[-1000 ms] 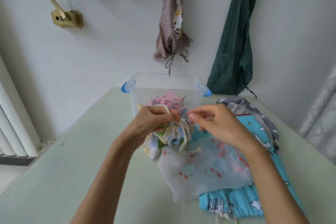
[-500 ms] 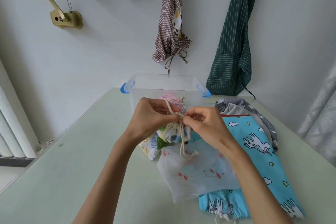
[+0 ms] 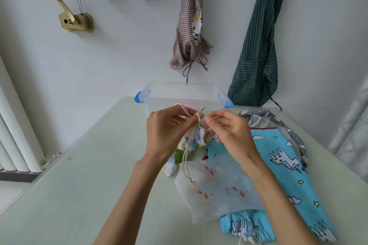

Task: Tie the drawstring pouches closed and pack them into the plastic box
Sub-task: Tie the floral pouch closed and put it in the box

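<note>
Beyond both hands stands the plastic box (image 3: 185, 93) on the surface (image 3: 95, 175). Between them, the patterned pouch (image 3: 191, 141) has come up off the surface since a moment ago. The left hand (image 3: 165, 135) and right hand (image 3: 229, 131) each pinch its cord (image 3: 197, 119), now crossed at the gathered neck: the knot looks half-made.

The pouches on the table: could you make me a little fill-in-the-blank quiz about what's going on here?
1. Both hands, the left hand and the right hand, work the ____ of a small patterned pouch.
2. Behind the hands stands a clear plastic box with ____ latches.
3. The sheer white pouch is printed with pink ____.
4. It lies partly on a ____ pouch with white animals.

Missing words: drawstring; blue; flamingos; blue
</note>
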`<state>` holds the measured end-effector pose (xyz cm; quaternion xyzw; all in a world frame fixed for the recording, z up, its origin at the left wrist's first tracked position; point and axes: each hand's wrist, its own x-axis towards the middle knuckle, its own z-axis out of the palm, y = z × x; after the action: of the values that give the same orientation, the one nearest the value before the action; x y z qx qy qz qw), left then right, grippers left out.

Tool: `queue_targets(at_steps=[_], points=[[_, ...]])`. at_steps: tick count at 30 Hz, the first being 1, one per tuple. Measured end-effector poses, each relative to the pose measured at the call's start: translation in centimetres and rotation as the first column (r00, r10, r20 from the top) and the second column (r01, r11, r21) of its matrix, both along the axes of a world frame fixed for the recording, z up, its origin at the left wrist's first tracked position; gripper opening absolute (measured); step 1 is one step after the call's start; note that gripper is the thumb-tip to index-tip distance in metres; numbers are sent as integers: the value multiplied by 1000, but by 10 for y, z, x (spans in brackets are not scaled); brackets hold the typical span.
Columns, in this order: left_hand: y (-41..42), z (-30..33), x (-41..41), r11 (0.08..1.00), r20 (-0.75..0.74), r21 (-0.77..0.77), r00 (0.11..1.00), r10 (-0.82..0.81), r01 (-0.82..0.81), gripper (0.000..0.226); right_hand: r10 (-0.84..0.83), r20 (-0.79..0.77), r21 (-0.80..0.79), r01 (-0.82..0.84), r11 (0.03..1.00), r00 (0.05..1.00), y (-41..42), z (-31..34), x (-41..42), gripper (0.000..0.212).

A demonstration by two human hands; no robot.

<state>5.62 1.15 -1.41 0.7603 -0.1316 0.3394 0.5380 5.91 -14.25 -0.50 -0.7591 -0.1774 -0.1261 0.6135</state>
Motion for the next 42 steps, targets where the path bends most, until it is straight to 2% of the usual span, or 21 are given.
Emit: queue_targets(at_steps=[2, 4, 9, 13, 16, 18, 21, 23, 25, 27, 28, 30, 32, 35, 36, 37, 38, 39, 40, 41, 42], points=[[0, -1, 0, 1000, 15, 16, 1000, -6, 6, 5, 125, -176, 73, -114, 991, 976, -2, -1, 4, 15], [1, -3, 2, 1000, 28, 15, 1000, 0, -1, 8, 207, -234, 99, -189, 977, 950, -4, -3, 6, 22], [8, -5, 7, 998, -8, 63, 1000, 1, 0, 12, 178, -200, 105, -160, 982, 964, -6, -8, 8, 15], [18, -2, 7, 972, -143, 31, 964, -224, 231, 18, 95, -124, 120, -80, 990, 988, -10, -5, 7, 9], [19, 0, 9, 971, -106, 22, 966, -235, 239, 13, -140, 150, 8, 140, 990, 979, -10, -4, 8, 4], [15, 3, 8, 977, -107, -5, 971, -214, 214, 8, -281, 440, -74, 346, 935, 853, -6, -7, 9, 4], [17, 7, 8, 978, -119, -15, 970, -211, 210, 16, -299, 720, -174, 580, 796, 626, -7, -20, 15, 11], [24, 7, 9, 980, -124, 32, 974, -190, 195, 21, -232, 787, -289, 674, 679, 571, -12, -31, 21, 8], [28, 4, 11, 981, -149, 42, 972, -181, 189, 23, -248, 639, -382, 580, 719, 728, -9, -31, 21, 3], [29, -1, 16, 976, -201, 59, 961, -192, 208, 23, -187, 189, -290, 237, 927, 964, -7, -19, 17, 4], [29, -3, 18, 970, -226, 92, 954, -199, 224, 22, -17, -44, -121, 12, 993, 999, -6, -11, 14, 7], [26, -6, 18, 948, -243, 140, 938, -246, 285, 19, 354, -280, 309, -266, 913, 892, -11, 1, 7, 10], [22, -6, 18, 937, -235, 124, 927, -292, 327, 17, 475, -286, 504, -291, 814, 832, -8, 2, 1, 22], [20, -3, 16, 935, -221, 131, 929, -295, 328, 18, 288, -350, 510, -76, 857, 892, 2, -2, 2, 48], [21, -1, 16, 936, -224, 136, 930, -292, 326, 19, 138, -306, 387, -9, 922, 942, 4, -1, 0, 55], [24, 1, 15, 935, -229, 130, 928, -295, 329, 20, -59, -156, 142, 82, 986, 986, 3, -4, 3, 59], [26, 2, 14, 934, -236, 119, 923, -303, 337, 21, -209, -19, -98, 206, 974, 978, 1, -4, 3, 62], [27, 4, 13, 932, -241, 119, 921, -307, 342, 23, -362, 106, -220, 377, 900, 926, -2, -6, 6, 63], [26, 5, 12, 931, -246, 136, 922, -299, 339, 26, -444, 192, -228, 480, 847, 875, -7, -8, 11, 64], [25, 5, 12, 930, -250, 158, 925, -287, 331, 29, -423, 121, -102, 435, 895, 898, -11, -8, 14, 64], [24, 5, 12, 930, -254, 173, 927, -276, 324, 31, -291, -16, 110, 291, 951, 957, -14, -3, 13, 64]])
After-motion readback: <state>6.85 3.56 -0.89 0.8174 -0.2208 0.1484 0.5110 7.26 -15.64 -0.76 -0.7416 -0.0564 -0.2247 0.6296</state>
